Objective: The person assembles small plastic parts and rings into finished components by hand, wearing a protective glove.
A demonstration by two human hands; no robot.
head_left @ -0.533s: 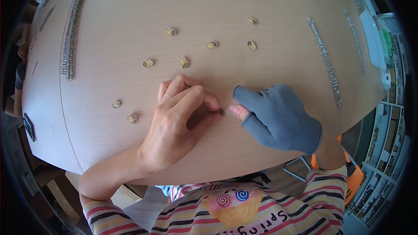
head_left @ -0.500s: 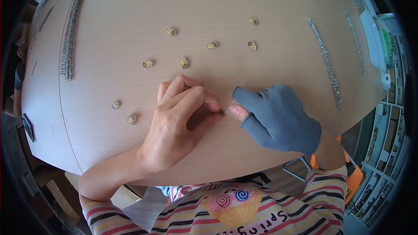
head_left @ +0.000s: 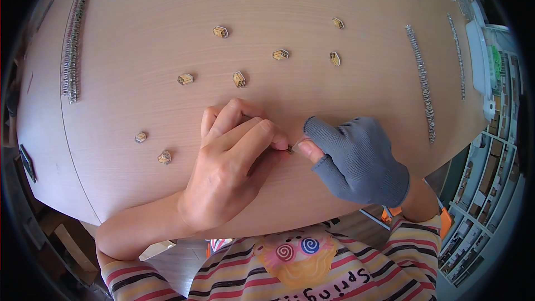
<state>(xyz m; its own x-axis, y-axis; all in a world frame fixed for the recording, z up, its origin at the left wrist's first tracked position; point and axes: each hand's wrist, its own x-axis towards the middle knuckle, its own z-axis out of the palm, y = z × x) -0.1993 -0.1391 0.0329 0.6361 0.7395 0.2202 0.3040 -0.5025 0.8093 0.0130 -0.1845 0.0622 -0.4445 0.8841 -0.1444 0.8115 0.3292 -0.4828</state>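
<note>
My bare left hand [head_left: 228,161] is closed, its thumb and forefinger pinching a small dark-and-gold piece [head_left: 289,149]. Only the tip of that piece shows beyond the fingers. Just to the right, my right hand [head_left: 359,161] wears a grey fingerless glove. Its thumb and forefinger are pressed together on a thin, clear sliver, too small to name, which meets the left fingertips. Beyond the hands lie several small six-sided gold pieces with pale edges, among them one piece [head_left: 239,79] just past the left knuckles and another piece [head_left: 164,157] left of the wrist.
On the right of the table [head_left: 312,95] lies a long row of small silvery parts [head_left: 422,81], with a thinner row [head_left: 456,56] beyond it. A long double strip of parts [head_left: 75,44] lies at the left. A dark flat object [head_left: 27,163] rests by the left edge.
The view has shifted a little. My right hand has come closer to the left, narrowing the gap between their fingertips. The left hand keeps its pinch.
</note>
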